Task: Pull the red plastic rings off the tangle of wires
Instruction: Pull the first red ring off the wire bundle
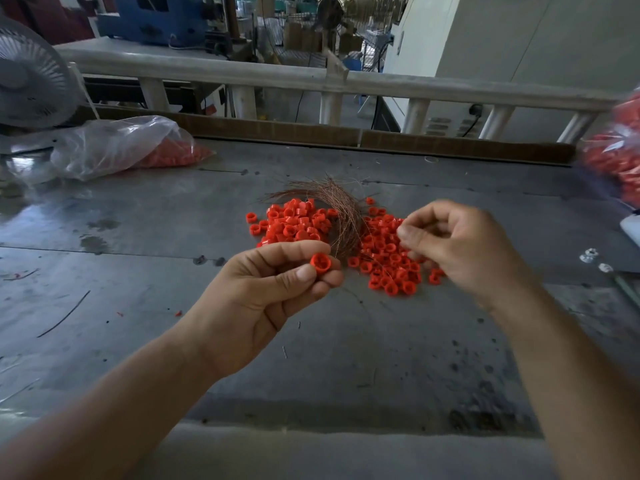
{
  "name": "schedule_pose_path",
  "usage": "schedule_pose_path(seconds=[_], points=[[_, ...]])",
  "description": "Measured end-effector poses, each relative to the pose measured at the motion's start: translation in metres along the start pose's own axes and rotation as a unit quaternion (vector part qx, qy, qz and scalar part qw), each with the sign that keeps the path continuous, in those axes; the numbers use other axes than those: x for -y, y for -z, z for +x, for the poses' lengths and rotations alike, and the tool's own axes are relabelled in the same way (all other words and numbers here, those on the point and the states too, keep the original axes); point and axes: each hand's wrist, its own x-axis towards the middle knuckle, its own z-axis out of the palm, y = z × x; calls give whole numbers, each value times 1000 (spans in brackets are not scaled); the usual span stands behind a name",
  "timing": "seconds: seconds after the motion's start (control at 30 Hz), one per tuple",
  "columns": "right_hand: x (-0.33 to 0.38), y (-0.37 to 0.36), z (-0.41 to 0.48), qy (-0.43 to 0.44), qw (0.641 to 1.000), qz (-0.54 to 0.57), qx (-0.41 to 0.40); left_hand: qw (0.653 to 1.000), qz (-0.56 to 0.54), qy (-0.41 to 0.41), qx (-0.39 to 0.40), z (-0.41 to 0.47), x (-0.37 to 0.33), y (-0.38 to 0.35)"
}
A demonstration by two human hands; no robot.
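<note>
Left hand (263, 289) pinches 1 ring (320, 263) between thumb and fingers. Right hand (460, 247) is curled; whether it holds anything is unclear. Left bag (114, 147) and right bag (613, 150) each hold red rings (173, 155).

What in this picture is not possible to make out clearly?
Head view, all items:
Whether the right hand pinches a wire: its curled fingers hide the tips.
Whether wire sits inside the red ring that the left hand holds: too small.
The bag of red parts at the right: blurred, cut by the edge.
What lies under the tangle of wires: covered by it.
</note>
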Motion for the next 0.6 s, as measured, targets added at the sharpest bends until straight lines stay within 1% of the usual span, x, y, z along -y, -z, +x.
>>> schedule_pose_path(seconds=[0.03, 0.07, 0.17, 0.23, 0.3, 0.43, 0.6], points=[[-7, 7, 4, 8, 998, -67, -18, 1000, 1, 6, -4, 0, 1, 0], [-13, 13, 7, 10, 993, -120, -13, 1000, 1, 11, -4, -1, 2, -1], [-21, 13, 9, -1, 977, -203, 69, 1000, 2, 24, 0, -2, 3, -2], [-23, 5, 7, 9, 971, -213, 109, 1000, 6, 28, -4, -2, 3, -2], [-24, -4, 6, 20, 969, -210, 126, 999, 12, 30, -9, -2, 2, -3], [-30, -14, 4, 34, 949, -280, 141, 999, 28, 31, -19, -2, 3, -4], [-32, -15, 4, 32, 941, -304, 147, 999, 16, 33, -9, -2, 3, -1]])
